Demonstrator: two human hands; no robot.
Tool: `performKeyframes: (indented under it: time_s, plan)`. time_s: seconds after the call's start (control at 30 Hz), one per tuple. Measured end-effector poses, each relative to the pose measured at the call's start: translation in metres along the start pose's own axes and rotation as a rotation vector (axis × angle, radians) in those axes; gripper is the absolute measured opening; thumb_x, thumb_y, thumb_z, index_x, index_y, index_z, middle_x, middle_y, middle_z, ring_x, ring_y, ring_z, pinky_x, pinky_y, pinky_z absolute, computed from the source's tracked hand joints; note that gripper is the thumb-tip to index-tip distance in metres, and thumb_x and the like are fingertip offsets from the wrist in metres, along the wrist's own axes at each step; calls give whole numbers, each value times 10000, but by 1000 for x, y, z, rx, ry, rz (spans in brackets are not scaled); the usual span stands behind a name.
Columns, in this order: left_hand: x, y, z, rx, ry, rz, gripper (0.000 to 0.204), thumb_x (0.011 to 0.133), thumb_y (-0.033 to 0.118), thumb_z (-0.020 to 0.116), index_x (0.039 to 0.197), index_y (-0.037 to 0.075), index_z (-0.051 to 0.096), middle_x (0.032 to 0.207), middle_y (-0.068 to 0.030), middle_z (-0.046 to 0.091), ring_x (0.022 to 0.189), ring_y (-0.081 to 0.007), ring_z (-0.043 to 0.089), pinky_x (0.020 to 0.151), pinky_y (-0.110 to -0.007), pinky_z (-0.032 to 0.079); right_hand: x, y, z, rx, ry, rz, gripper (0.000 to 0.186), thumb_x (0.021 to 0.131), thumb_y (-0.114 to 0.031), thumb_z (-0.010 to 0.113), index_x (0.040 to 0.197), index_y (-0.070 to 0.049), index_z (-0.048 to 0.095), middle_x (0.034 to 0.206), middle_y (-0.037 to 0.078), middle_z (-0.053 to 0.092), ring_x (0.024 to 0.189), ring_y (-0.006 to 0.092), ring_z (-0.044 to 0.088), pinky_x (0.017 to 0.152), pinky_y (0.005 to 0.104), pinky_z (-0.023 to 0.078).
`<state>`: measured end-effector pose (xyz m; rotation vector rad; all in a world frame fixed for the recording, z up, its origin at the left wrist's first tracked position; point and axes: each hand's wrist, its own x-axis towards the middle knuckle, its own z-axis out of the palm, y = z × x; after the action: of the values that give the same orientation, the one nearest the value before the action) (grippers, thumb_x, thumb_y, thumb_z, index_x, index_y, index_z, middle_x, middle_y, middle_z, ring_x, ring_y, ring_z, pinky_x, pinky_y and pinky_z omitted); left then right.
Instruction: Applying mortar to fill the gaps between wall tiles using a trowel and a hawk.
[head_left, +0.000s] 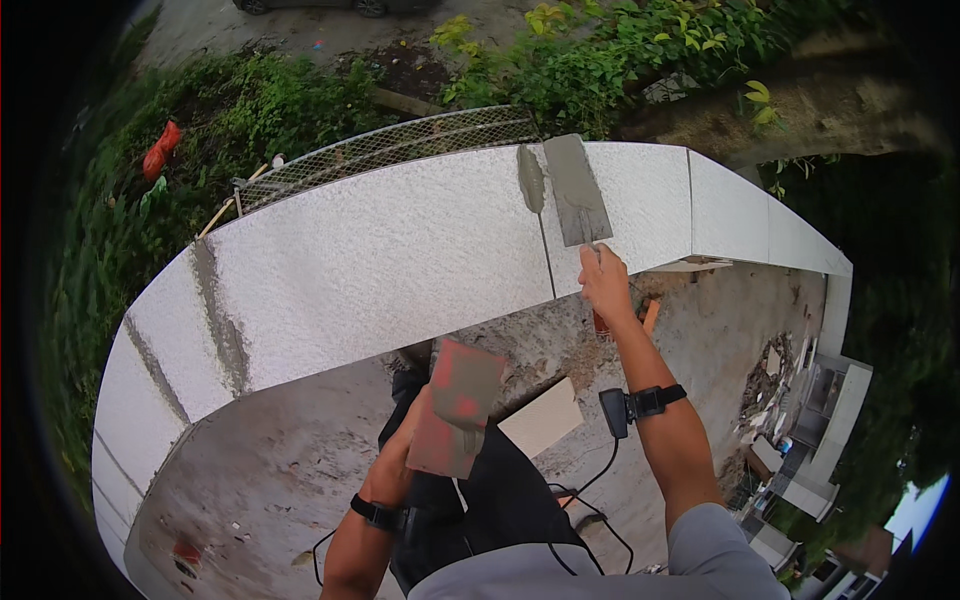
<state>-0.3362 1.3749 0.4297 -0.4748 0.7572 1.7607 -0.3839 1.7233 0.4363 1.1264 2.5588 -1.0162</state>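
Note:
My right hand is closed round the handle of a rectangular trowel. The trowel's grey, mortar-smeared blade lies over the white panel wall, just right of a dark vertical seam. A wet grey mortar patch covers the upper end of that seam. Lower down, in front of my body, my left hand grips a flat reddish board smeared with grey mortar. The board hides part of the left fingers. Both wrists wear black straps.
Grey mortar bands cover seams to the left. Behind the wall stand a mesh fence and dense greenery. A pale slab lies on the dirty concrete ground near my legs, with black cables close by. Rubble lies at right.

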Motion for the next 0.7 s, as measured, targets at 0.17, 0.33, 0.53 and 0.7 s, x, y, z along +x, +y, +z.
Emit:
performKeyframes:
  time_s: [0.17,0.33,0.53,0.7]
  plan:
    - [9,-20,-23,38,-11,-77,272,1005,215,482,1182,31,574,1008,-42,628,873,-136,629,717,-271,532,-54,32,2,275,-220,134,430,974,-354,506,974,70,576,636,82,575,485,138,547,472,304,435]
    - [13,-53,-35,-92,-23,-95,324,1017,222,485,1278,37,533,1102,-44,612,955,-137,612,763,-266,530,-29,47,11,284,-102,119,432,985,-357,490,947,68,555,605,66,551,446,118,514,422,295,404]
    - [3,-35,-12,30,-93,-111,335,1010,218,501,1287,29,519,1112,-64,609,960,-155,622,765,-290,543,-73,56,-23,209,-87,129,352,988,-332,464,855,-13,530,603,44,528,452,106,479,438,284,394]
    - [5,-27,0,54,57,-118,237,979,181,484,1068,8,619,906,-53,652,762,-148,646,651,-293,532,-116,81,11,385,-237,212,340,986,-318,473,883,-1,538,596,47,538,442,107,481,435,283,393]
